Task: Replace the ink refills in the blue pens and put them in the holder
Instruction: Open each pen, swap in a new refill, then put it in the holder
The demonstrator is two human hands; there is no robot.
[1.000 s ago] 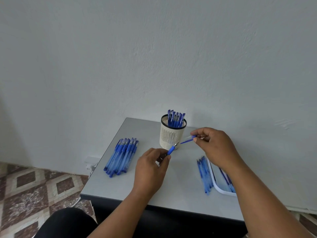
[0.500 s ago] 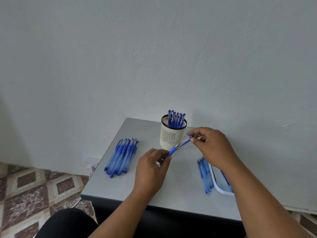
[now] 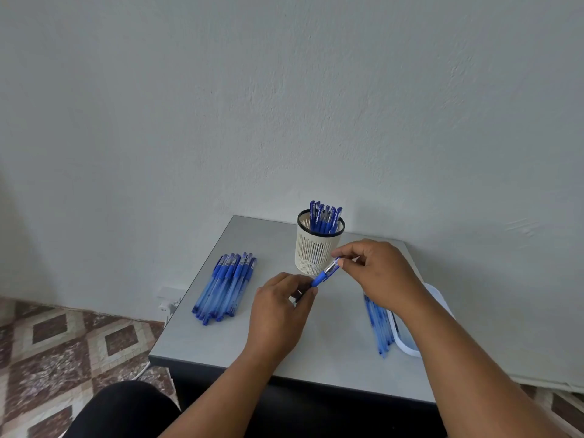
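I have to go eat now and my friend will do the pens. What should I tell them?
Left hand grips the lower end of a blue pen; right hand pinches its upper end, just in front of the holder.
Done: several pens stand in the holder.
Left: a pile of pens lies on the table's left side; thin blue refills lie on the right beside a white tray.
Whether the held pen's refill is fully in cannot be seen. Finish it, drop it in the holder, then work through the pile.

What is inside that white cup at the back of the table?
The slotted holder contains several blue pens standing upright, their tops sticking above the black rim. Their lower ends are mostly hidden by its wall.
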